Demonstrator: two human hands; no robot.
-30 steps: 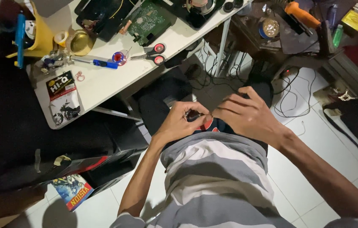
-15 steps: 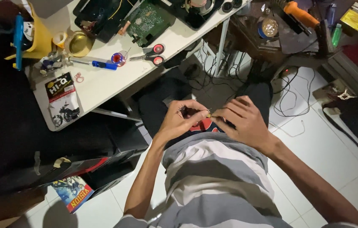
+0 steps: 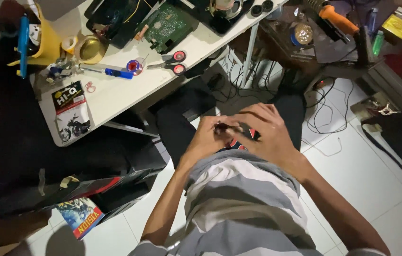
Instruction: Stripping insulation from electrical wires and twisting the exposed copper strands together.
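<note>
My left hand (image 3: 206,142) and my right hand (image 3: 268,132) meet over my lap, just above my grey and white striped shirt (image 3: 239,199). Between the fingertips of both hands is a small dark part (image 3: 224,127); it is too small and shadowed to identify. My right hand's fingers curl over it from the right, and my left thumb and fingers pinch it from the left. A bit of red and black fabric (image 3: 250,137) shows under my right hand.
A white table (image 3: 125,90) at upper left holds red-handled scissors (image 3: 175,62), a blue-handled tool (image 3: 115,73), a green circuit board (image 3: 167,26), a tape roll (image 3: 89,49) and a packet (image 3: 72,114). Cables (image 3: 324,114) lie on the tiled floor. A cluttered dark shelf (image 3: 333,33) stands at upper right.
Both hands have stayed together over my lap and shifted slightly; the right hand's fingers have closed further over the small part.
</note>
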